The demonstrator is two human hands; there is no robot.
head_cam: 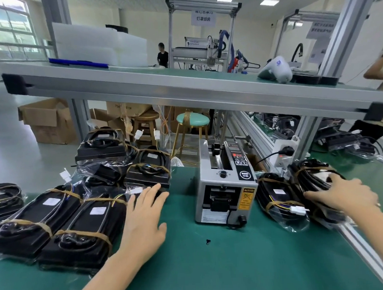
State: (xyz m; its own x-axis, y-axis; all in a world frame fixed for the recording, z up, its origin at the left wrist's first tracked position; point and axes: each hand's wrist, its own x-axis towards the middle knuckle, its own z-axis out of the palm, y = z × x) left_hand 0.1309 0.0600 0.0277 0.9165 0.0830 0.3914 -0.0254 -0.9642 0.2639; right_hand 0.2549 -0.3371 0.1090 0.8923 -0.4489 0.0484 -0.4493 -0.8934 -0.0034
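Observation:
Several black plastic units with coiled cables, strapped with brown tape, lie on the green bench. Two flat ones [77, 230] lie at the left, and a stack of bagged ones [147, 171] stands behind them. My left hand [143, 218] reaches forward with straight fingers, its fingertips at the front edge of that stack. My right hand [341, 194] rests on a bagged black unit [314, 178] at the right, fingers bent over its top and thumb along its near side. Another taped unit [277, 198] lies just left of it.
A grey tape dispenser machine [226, 187] stands between my hands. A small black part [208, 241] lies on the green mat [214, 265]. An aluminium shelf [183, 87] runs overhead. Stools and cardboard boxes stand beyond the bench. A person stands at the far right.

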